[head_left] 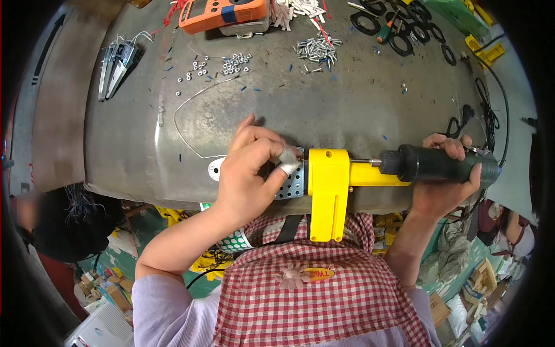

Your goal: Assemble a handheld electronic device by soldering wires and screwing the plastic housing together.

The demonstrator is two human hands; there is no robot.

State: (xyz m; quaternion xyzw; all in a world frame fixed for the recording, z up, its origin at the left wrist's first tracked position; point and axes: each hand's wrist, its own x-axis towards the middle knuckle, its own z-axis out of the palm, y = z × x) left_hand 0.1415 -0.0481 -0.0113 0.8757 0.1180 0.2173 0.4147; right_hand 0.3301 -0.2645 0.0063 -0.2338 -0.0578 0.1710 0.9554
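Observation:
My right hand (442,191) is wrapped round a dark electric screwdriver (428,163) lying nearly level. Its thin bit (364,162) points left and meets the right side of a yellow plastic housing (328,191). A perforated metal plate (293,186) adjoins the housing's left side. Over that plate my left hand (252,168) is closed in a pinch, thumb and forefinger covered in white wrapping at the tips. Whatever lies between those fingertips is too small to make out. A white round piece (214,169) with a dark hole shows beside the left hand, joined to a pale wire (180,124).
Loose nuts (234,62) and a pile of screws (319,50) lie across the grey table (260,98). Behind them sits an orange meter (222,13). Black rings (399,41) and a green-handled screwdriver (384,33) are at far right; metal parts (119,65) at far left.

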